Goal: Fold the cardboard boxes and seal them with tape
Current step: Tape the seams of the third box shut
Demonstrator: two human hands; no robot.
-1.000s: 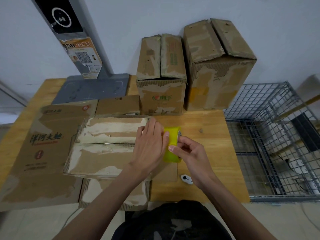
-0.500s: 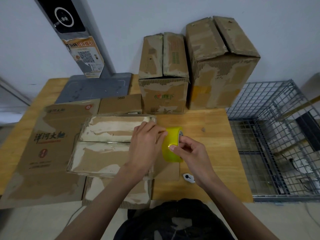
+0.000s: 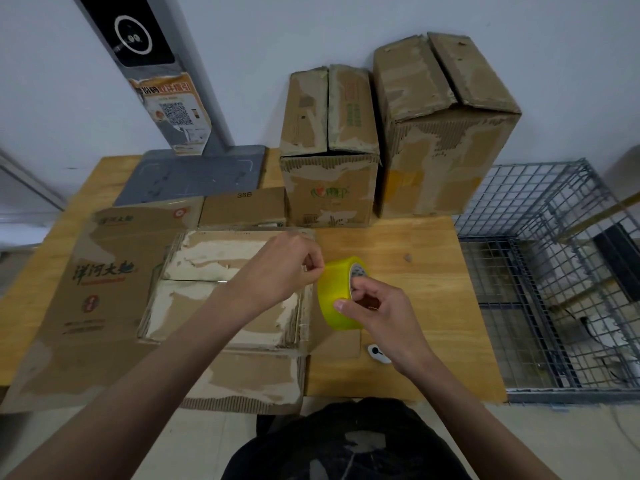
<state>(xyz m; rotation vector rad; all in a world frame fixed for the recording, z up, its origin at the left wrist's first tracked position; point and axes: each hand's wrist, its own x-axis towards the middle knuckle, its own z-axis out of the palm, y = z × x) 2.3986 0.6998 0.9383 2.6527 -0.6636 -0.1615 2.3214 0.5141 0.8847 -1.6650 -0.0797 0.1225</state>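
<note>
A worn brown cardboard box point(image 3: 221, 292) stands in front of me on the wooden table point(image 3: 415, 271), its two top flaps folded shut with the seam running left to right. A yellow tape roll point(image 3: 337, 297) is upright at the box's right edge. My right hand point(image 3: 377, 313) grips the roll, thumb on its rim and fingers in the core. My left hand point(image 3: 284, 268) hovers over the box's right end, its fingertips pinched at the roll's upper left, on the tape's loose end.
Two folded boxes point(image 3: 329, 150) point(image 3: 443, 126) stand at the back by the wall. Flattened cardboard point(image 3: 86, 289) lies at left, with a small box point(image 3: 242, 206) behind. A grey stand point(image 3: 194, 174) is at back left, a wire cage point(image 3: 547, 271) at right. A small white object point(image 3: 377, 353) lies near my right wrist.
My left hand has lifted from lying flat on the box's right end and its fingers have closed into a pinch at the tape roll. The right hand keeps hold of the roll.
</note>
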